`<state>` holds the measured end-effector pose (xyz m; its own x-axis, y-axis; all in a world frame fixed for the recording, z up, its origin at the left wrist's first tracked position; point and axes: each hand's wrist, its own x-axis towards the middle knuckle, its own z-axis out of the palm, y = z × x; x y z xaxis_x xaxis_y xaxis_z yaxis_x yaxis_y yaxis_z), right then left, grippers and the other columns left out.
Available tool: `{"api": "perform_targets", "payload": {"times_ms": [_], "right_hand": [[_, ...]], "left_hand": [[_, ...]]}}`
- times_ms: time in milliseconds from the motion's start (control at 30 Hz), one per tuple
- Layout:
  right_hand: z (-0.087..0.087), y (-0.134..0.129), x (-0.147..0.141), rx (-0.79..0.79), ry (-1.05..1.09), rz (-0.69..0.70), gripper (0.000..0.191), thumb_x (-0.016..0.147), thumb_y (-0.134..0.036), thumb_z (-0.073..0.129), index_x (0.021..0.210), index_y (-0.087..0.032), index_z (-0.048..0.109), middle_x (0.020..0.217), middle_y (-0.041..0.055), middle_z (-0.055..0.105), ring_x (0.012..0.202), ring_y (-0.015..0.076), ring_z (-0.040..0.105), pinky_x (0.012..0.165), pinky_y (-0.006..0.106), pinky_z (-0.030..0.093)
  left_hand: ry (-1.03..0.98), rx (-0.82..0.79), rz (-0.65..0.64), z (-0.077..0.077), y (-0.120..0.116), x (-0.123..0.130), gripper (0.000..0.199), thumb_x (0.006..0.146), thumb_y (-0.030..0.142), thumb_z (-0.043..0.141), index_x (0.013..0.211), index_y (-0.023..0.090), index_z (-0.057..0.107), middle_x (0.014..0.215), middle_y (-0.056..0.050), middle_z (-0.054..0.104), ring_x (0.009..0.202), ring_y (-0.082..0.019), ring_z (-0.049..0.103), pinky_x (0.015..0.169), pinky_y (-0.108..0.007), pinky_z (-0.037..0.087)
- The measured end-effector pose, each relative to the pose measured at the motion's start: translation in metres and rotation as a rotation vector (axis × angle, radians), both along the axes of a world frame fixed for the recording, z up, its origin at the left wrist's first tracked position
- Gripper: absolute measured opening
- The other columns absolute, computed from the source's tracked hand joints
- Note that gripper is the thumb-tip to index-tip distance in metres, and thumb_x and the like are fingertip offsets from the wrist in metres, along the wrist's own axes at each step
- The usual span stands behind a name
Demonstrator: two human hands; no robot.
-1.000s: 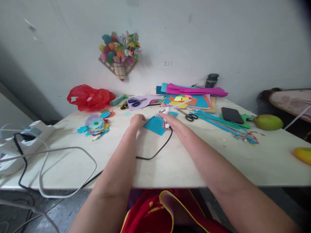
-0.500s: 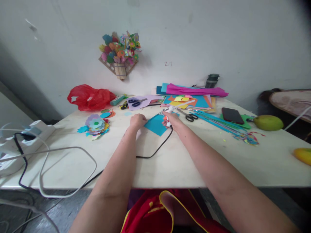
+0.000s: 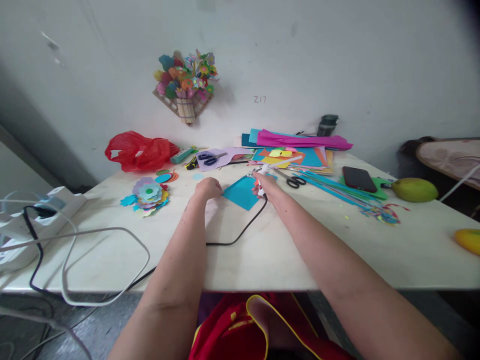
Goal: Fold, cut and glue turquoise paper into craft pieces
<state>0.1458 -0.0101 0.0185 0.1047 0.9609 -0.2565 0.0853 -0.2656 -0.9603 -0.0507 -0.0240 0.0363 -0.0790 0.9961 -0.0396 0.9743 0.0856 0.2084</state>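
Note:
On the table lies a blue square of paper or felt (image 3: 242, 194), one corner pointing towards me. My right hand (image 3: 268, 186) is wrapped round a white hot glue gun (image 3: 264, 181) with a pale glue stick out of its back. Its nozzle is over the blue square's far corner. A black cord (image 3: 247, 227) runs from the handle to the left, passing under my left arm. My left hand (image 3: 208, 189) is just left of the square, apart from it, with fingers curled together; whatever is between the fingertips is hidden.
Left stand a pile of paper flowers (image 3: 148, 192), a red plastic bag (image 3: 138, 151) and a white power strip (image 3: 37, 225) with cables. Behind lie blue-handled scissors (image 3: 212, 159) and coloured sheets (image 3: 303, 140). Right are black-handled scissors (image 3: 296, 181), blue strips (image 3: 330, 190), a phone (image 3: 359, 179) and a mango (image 3: 414, 190).
My left hand has moved a little left, away from the blue square's left corner. My right hand with the glue gun has stayed almost in place.

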Motion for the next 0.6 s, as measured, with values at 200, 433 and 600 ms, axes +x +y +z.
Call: {"api": "perform_targets", "payload": {"times_ms": [200, 433, 600], "right_hand": [[-0.0006, -0.0005, -0.0014, -0.010, -0.018, 0.000, 0.034, 0.077, -0.047, 0.056, 0.069, -0.015, 0.052, 0.053, 0.0037, 0.057, 0.044, 0.0139, 0.057, 0.035, 0.023, 0.045], [-0.0024, 0.0010, -0.0033, -0.014, -0.034, 0.016, 0.034, 0.077, -0.048, 0.056, 0.066, -0.016, 0.050, 0.049, 0.0024, 0.054, 0.044, 0.0149, 0.057, 0.034, 0.022, 0.043], [-0.0034, 0.0013, -0.0046, -0.014, -0.032, 0.036, 0.033, 0.077, -0.047, 0.056, 0.067, -0.017, 0.049, 0.045, 0.0006, 0.050, 0.043, 0.0152, 0.056, 0.033, 0.023, 0.042]], "left_hand": [[-0.015, 0.010, 0.026, -0.0028, 0.0028, -0.0007, 0.021, 0.066, 0.028, 0.062, 0.084, 0.022, 0.070, 0.087, -0.003, 0.069, 0.082, -0.019, 0.061, 0.066, -0.024, 0.044], [-0.018, 0.027, 0.039, -0.0035, 0.0021, 0.0010, 0.022, 0.067, 0.028, 0.061, 0.085, 0.022, 0.071, 0.088, -0.004, 0.069, 0.081, -0.017, 0.061, 0.064, -0.022, 0.042], [-0.014, 0.045, 0.028, -0.0064, 0.0041, 0.0002, 0.022, 0.067, 0.028, 0.060, 0.085, 0.022, 0.071, 0.088, -0.004, 0.069, 0.081, -0.018, 0.061, 0.063, -0.022, 0.042]]}}
